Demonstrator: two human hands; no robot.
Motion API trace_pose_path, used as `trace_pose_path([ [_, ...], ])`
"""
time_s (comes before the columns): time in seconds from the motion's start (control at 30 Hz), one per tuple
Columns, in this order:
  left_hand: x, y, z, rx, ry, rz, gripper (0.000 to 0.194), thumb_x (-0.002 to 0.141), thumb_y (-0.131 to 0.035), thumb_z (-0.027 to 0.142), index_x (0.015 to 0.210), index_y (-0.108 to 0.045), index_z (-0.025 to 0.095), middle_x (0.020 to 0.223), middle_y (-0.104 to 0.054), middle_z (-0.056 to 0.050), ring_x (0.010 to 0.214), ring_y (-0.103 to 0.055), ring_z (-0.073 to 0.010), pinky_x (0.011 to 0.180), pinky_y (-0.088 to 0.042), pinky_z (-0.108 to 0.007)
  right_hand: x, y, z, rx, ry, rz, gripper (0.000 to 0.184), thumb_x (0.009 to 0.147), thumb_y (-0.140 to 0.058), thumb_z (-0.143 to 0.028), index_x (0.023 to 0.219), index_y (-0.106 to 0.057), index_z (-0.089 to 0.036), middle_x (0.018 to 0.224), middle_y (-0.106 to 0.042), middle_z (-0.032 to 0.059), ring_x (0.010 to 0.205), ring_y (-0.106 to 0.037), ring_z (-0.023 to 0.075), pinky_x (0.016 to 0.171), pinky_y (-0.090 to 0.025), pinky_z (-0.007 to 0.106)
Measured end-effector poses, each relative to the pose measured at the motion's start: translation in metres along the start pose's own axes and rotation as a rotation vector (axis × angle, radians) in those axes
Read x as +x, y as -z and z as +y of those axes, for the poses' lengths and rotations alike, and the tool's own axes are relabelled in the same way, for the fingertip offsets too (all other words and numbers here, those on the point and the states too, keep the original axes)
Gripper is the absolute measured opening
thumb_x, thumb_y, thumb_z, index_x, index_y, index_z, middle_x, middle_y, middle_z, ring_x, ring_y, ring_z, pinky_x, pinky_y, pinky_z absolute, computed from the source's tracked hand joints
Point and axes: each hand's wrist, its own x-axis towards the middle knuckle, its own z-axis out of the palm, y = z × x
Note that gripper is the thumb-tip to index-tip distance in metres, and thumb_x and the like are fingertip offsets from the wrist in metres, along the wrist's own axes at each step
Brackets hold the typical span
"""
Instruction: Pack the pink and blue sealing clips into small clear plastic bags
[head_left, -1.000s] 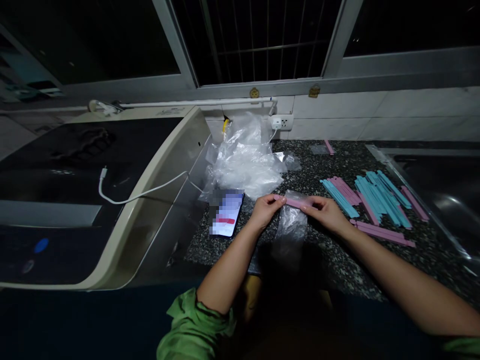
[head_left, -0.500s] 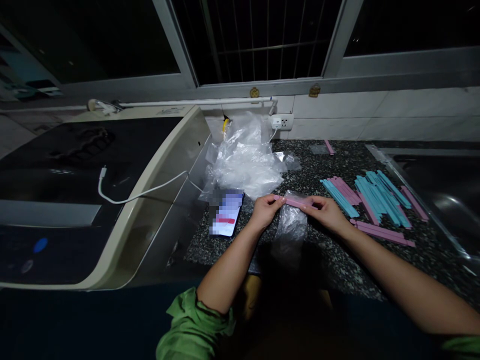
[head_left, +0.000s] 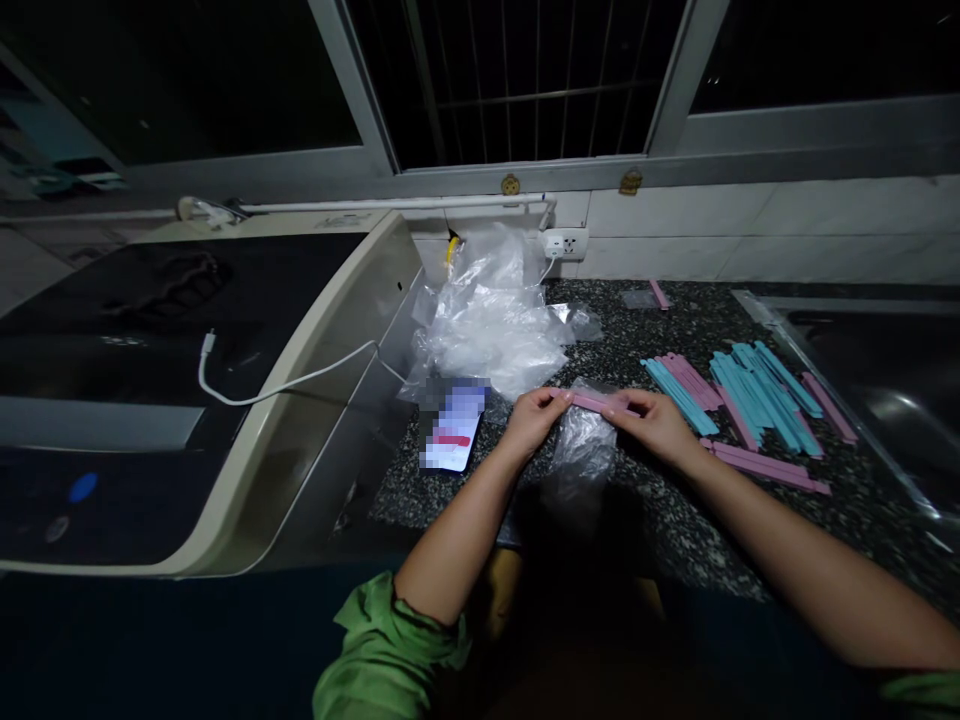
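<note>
A pink bag sealing clip [head_left: 591,401] lies across the upper part of a clear plastic bag [head_left: 583,450]. My left hand [head_left: 531,420] pinches the clip's left end between thumb and fingers. At its right end, my right hand [head_left: 654,425] has its thumb and fingers closed on the clip. The bag hangs down from the clip toward me, crumpled. Whether the clip is fully closed over the bag cannot be made out. To the right lie several blue clips [head_left: 776,400] and several pink clips [head_left: 765,467].
A heap of clear plastic bags [head_left: 499,335] sits against the tiled wall. A lit phone [head_left: 455,430] rests left of my hands. A washing machine [head_left: 352,340] with a white cable [head_left: 300,385] stands left, a sink [head_left: 900,400] right. A small bag [head_left: 637,299] lies at the back.
Both hands keep hold of the pink clip. My right fingers have shifted very slightly to the right along it. The rest looks the same.
</note>
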Motion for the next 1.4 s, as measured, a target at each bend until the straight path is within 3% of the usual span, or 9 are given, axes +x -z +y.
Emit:
trace_pose_path([
  [0.13, -0.004, -0.001, 0.001, -0.013, 0.09, -0.186, 0.045, 0.056, -0.069, 0.056, 0.068, -0.066, 0.013, 0.06, -0.059, 0.001, 0.058, -0.047, -0.0092, 0.061, -0.036, -0.022, 0.001, 0.006, -0.003, -0.033, 0.037, 0.058, 0.034, 0.063, -0.065, -0.051, 0.068, -0.066, -0.018, 0.066, -0.065, 0.0015, 0.062, -0.056, 0.0172, 0.06, -0.044, 0.028],
  [0.27, -0.005, -0.002, -0.003, 0.041, 0.219, -0.308, 0.048, 0.048, -0.076, 0.052, 0.072, -0.067, 0.011, 0.063, -0.062, -0.001, 0.058, -0.05, -0.0103, 0.059, -0.037, -0.023, 0.004, 0.016, -0.005, -0.025, 0.072, 0.155, 0.035, 0.063, -0.067, -0.052, 0.074, -0.068, -0.018, 0.074, -0.069, 0.0034, 0.069, -0.061, 0.0201, 0.066, -0.048, 0.032],
  [0.5, -0.002, 0.0, -0.012, 0.175, 0.257, -0.276, 0.045, 0.049, -0.074, 0.052, 0.063, -0.067, 0.01, 0.05, -0.057, 0.002, 0.046, -0.042, -0.0075, 0.051, -0.031, -0.022, 0.008, 0.031, -0.001, 0.0, 0.07, 0.291, 0.033, 0.061, -0.069, -0.052, 0.072, -0.068, -0.021, 0.076, -0.07, 0.0025, 0.071, -0.063, 0.0219, 0.069, -0.05, 0.036],
  [0.73, -0.001, -0.001, -0.014, 0.201, 0.232, -0.271, 0.043, 0.049, -0.074, 0.051, 0.063, -0.068, 0.011, 0.048, -0.055, 0.004, 0.046, -0.04, -0.0067, 0.049, -0.029, -0.021, 0.009, 0.038, 0.0, -0.049, 0.086, 0.319, 0.03, 0.063, -0.07, -0.05, 0.074, -0.07, -0.022, 0.078, -0.071, 0.0031, 0.074, -0.064, 0.0247, 0.071, -0.05, 0.038],
  [0.93, -0.004, 0.0, -0.011, 0.228, 0.269, -0.372, 0.042, 0.051, -0.073, 0.053, 0.062, -0.069, 0.013, 0.046, -0.055, 0.003, 0.042, -0.042, -0.0079, 0.046, -0.033, -0.022, 0.012, 0.042, 0.003, -0.043, 0.089, 0.379, 0.031, 0.063, -0.069, -0.05, 0.076, -0.07, -0.021, 0.077, -0.071, 0.0025, 0.073, -0.063, 0.0238, 0.069, -0.049, 0.038],
  [1.03, -0.006, 0.0, -0.006, 0.218, 0.211, -0.407, 0.037, 0.053, -0.075, 0.044, 0.073, -0.071, 0.014, 0.061, -0.064, 0.0, 0.054, -0.051, -0.0107, 0.056, -0.04, -0.023, 0.011, 0.042, 0.001, -0.033, 0.076, 0.348, 0.032, 0.061, -0.069, -0.051, 0.075, -0.07, -0.021, 0.077, -0.071, 0.0027, 0.073, -0.063, 0.0237, 0.069, -0.05, 0.037],
  [1.17, -0.006, 0.0, 0.002, 0.158, 0.053, -0.255, 0.045, 0.052, -0.078, 0.036, 0.091, -0.069, 0.016, 0.087, -0.067, -0.004, 0.074, -0.057, -0.0138, 0.07, -0.042, -0.024, 0.009, 0.037, -0.007, 0.0, 0.067, 0.187, 0.034, 0.058, -0.071, -0.054, 0.071, -0.07, -0.022, 0.075, -0.071, 0.0026, 0.072, -0.064, 0.0234, 0.068, -0.05, 0.037],
  [1.27, -0.005, -0.003, 0.006, 0.095, -0.015, -0.128, 0.045, 0.052, -0.078, 0.039, 0.089, -0.068, 0.015, 0.085, -0.066, -0.004, 0.077, -0.057, -0.015, 0.072, -0.042, -0.026, 0.005, 0.028, -0.013, 0.01, 0.051, 0.067, 0.036, 0.058, -0.07, -0.055, 0.071, -0.07, -0.022, 0.074, -0.071, 0.0033, 0.069, -0.063, 0.0224, 0.065, -0.05, 0.035],
  [1.4, -0.007, -0.006, 0.006, -0.014, -0.012, -0.07, 0.041, 0.053, -0.077, 0.042, 0.079, -0.067, 0.013, 0.079, -0.067, -0.004, 0.077, -0.058, -0.0164, 0.075, -0.043, -0.028, 0.003, 0.012, -0.017, -0.006, 0.031, -0.012, 0.039, 0.059, -0.068, -0.056, 0.071, -0.069, -0.019, 0.071, -0.069, 0.0036, 0.066, -0.061, 0.0203, 0.061, -0.049, 0.032],
])
